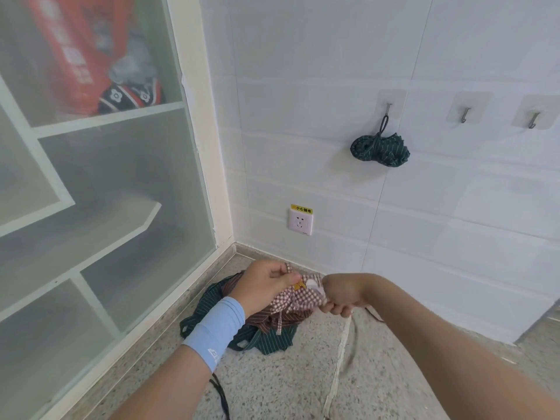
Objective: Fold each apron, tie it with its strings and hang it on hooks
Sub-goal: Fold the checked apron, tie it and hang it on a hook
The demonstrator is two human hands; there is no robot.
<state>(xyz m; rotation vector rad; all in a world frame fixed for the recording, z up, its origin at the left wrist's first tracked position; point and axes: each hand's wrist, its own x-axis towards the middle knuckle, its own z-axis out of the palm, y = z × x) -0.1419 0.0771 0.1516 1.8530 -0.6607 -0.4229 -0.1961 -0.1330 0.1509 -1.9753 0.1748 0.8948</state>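
Gripping the checked apron (303, 300) just above the bench (272, 389), the right hand (339, 294) curls round its cloth and a pale string (341, 353) trailing down. The left hand (263, 287) pinches its strap. Striped aprons (266, 339) lie heaped beneath. Farther off, a tied green apron (380, 150) hangs on a wall hook (388, 108).

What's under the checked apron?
A brown striped apron and a green striped apron lie heaped under the checked apron on the counter. Anything beneath the heap is hidden.
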